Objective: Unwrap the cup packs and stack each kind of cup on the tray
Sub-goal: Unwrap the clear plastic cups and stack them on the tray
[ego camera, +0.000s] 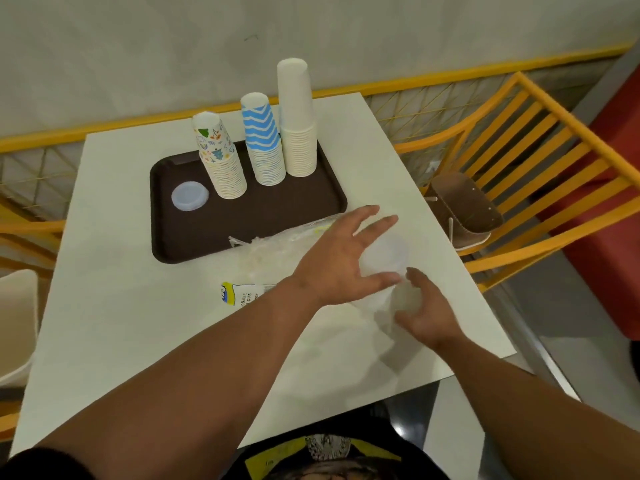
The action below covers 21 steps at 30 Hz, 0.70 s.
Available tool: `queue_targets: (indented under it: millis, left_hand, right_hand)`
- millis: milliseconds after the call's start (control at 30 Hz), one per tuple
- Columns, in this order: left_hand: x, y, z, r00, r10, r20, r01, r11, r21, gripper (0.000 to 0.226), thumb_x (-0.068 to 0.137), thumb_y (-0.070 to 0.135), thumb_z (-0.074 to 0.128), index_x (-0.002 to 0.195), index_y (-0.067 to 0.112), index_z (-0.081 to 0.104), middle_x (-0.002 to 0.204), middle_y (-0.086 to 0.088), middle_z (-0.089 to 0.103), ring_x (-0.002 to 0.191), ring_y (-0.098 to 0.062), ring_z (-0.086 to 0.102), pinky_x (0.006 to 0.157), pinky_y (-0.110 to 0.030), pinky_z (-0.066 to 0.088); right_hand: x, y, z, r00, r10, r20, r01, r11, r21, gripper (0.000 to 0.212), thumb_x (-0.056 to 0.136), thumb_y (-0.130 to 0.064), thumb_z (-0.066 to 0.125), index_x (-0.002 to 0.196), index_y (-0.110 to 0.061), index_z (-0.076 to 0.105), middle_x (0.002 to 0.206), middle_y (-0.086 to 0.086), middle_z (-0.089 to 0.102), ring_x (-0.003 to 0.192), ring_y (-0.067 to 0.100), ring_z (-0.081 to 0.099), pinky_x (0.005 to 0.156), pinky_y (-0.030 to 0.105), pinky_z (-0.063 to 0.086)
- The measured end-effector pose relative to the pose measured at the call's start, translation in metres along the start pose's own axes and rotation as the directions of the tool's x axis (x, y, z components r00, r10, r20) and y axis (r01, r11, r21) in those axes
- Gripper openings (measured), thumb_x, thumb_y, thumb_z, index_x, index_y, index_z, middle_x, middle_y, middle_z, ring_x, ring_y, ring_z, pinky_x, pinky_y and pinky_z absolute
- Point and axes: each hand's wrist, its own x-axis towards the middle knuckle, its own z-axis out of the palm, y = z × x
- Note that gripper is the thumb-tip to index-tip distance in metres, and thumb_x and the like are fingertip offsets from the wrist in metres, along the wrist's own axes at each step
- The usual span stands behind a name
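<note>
My left hand (341, 263) spread over the clear cups (384, 258), grip apart, my right hand (427, 315) curled round them, three stacks on the tray (194, 237), white bench (114, 306).

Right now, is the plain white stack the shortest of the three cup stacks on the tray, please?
No, the plain white stack stands taller than both patterned stacks.

Dim indoor light, soft blur, wide-angle edge warp.
</note>
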Motion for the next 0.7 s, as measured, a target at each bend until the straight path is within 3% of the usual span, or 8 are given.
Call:
queue_targets:
  millis: [67,167,233,300,367,400,467,700]
  left_hand:
    - [0.000,0.003,0.009,0.995,-0.062,0.081,0.058,0.997,0.053,0.083,0.079,0.059,0.068,0.149,0.041,0.028,0.160,0.006,0.018,0.146,-0.016,0.017,0.115,-0.030,0.019]
    - [-0.005,0.004,0.021,0.972,-0.190,0.135,0.185,0.981,0.048,0.078,0.083,0.058,0.065,0.149,0.046,0.026,0.161,0.012,0.012,0.146,-0.012,0.018,0.116,-0.031,0.024]
    - [-0.007,0.005,0.024,0.960,-0.257,0.108,0.261,0.965,-0.022,0.075,0.083,0.055,0.067,0.148,0.045,0.029,0.159,0.014,0.015,0.143,-0.010,0.025,0.113,-0.029,0.030]
    - [-0.009,0.005,0.024,0.954,-0.289,0.084,0.293,0.955,-0.042,0.075,0.084,0.052,0.068,0.148,0.045,0.030,0.157,0.014,0.018,0.139,-0.008,0.029,0.109,-0.023,0.031]
    - [-0.012,0.005,0.023,0.951,-0.301,0.069,0.305,0.950,-0.057,0.075,0.084,0.051,0.068,0.148,0.045,0.030,0.156,0.013,0.018,0.137,-0.006,0.027,0.105,-0.018,0.028]
    - [-0.014,0.003,0.023,0.949,-0.308,0.062,0.312,0.947,-0.070,0.075,0.084,0.050,0.068,0.148,0.045,0.029,0.156,0.013,0.019,0.138,-0.006,0.026,0.105,-0.018,0.027]
    - [-0.019,0.000,0.023,0.945,-0.324,0.047,0.327,0.940,-0.093,0.075,0.084,0.049,0.069,0.148,0.046,0.029,0.155,0.012,0.019,0.139,-0.007,0.025,0.107,-0.018,0.026]
    - [-0.032,-0.010,0.022,0.938,-0.347,0.006,0.342,0.921,-0.185,0.076,0.081,0.047,0.073,0.145,0.046,0.032,0.154,0.010,0.023,0.141,-0.007,0.024,0.109,-0.016,0.022]
  right_hand:
    - [0.003,0.001,0.016,0.998,-0.064,0.026,0.066,0.996,-0.057,0.104,0.065,-0.053,0.082,0.150,-0.028,0.028,0.150,-0.005,0.040,0.138,0.021,0.038,0.115,0.041,0.033]
    - [0.011,-0.002,0.036,0.994,-0.108,0.032,0.113,0.966,-0.232,0.123,0.055,-0.088,0.061,0.152,-0.024,0.021,0.158,-0.003,0.030,0.148,0.021,0.021,0.121,0.042,0.019]
    - [0.013,-0.011,0.046,0.997,-0.075,0.020,0.078,0.976,-0.203,0.126,0.058,-0.082,0.066,0.155,-0.018,0.014,0.162,0.000,0.018,0.151,0.020,0.008,0.121,0.037,0.002]
    - [0.016,-0.017,0.056,0.999,-0.048,-0.011,0.046,0.991,-0.125,0.121,0.063,-0.067,0.076,0.154,-0.016,0.014,0.161,0.001,0.021,0.151,0.019,0.010,0.119,0.034,-0.004]
    - [0.020,-0.020,0.062,0.997,-0.035,-0.075,0.032,0.999,-0.041,0.113,0.060,-0.062,0.079,0.150,-0.020,0.024,0.151,-0.001,0.040,0.142,0.020,0.035,0.122,0.042,0.019]
    - [0.022,-0.020,0.064,0.996,-0.017,-0.091,0.017,1.000,0.000,0.110,0.058,-0.063,0.079,0.147,-0.023,0.028,0.144,-0.002,0.048,0.133,0.020,0.047,0.115,0.045,0.035]
    - [0.024,-0.018,0.067,0.995,-0.004,-0.097,0.008,0.999,0.042,0.106,0.056,-0.064,0.078,0.144,-0.025,0.032,0.134,-0.004,0.056,0.121,0.019,0.056,0.101,0.045,0.049]
    - [0.021,-0.032,0.069,0.993,0.023,-0.120,-0.011,0.995,0.099,0.101,0.066,-0.038,0.084,0.148,-0.024,0.027,0.137,0.001,0.053,0.122,0.028,0.052,0.101,0.047,0.048]
